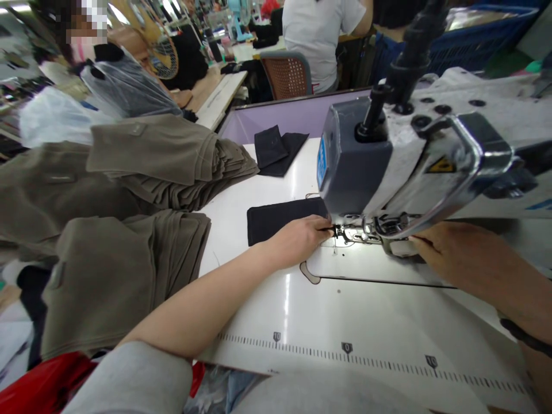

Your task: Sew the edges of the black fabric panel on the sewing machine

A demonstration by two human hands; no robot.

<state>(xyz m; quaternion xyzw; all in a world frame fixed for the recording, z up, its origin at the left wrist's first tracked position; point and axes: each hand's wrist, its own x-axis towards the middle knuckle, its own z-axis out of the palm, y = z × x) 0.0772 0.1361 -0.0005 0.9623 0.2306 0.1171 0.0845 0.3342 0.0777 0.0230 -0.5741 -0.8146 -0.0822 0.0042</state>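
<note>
A sewing machine (353, 155) with a dark grey head stands on the white table (319, 316). My left hand (304, 238) lies on the near right corner of a black fabric piece (280, 218), its fingers closed on the fabric's edge beside the needle area. The right end of that piece passes behind the machine head. At the right, my right hand (444, 250) reaches to the machine's underside, right of the presser foot. Its fingertips are partly hidden behind the metal parts, and what they touch is unclear.
Stacks of olive-brown fabric (116, 270) cover the table's left side. Two small black pieces (280, 150) lie behind the fabric under my left hand. A purple partition (276, 118) borders the back. A person in a white shirt (313, 40) is beyond it, by a brown chair (287, 75).
</note>
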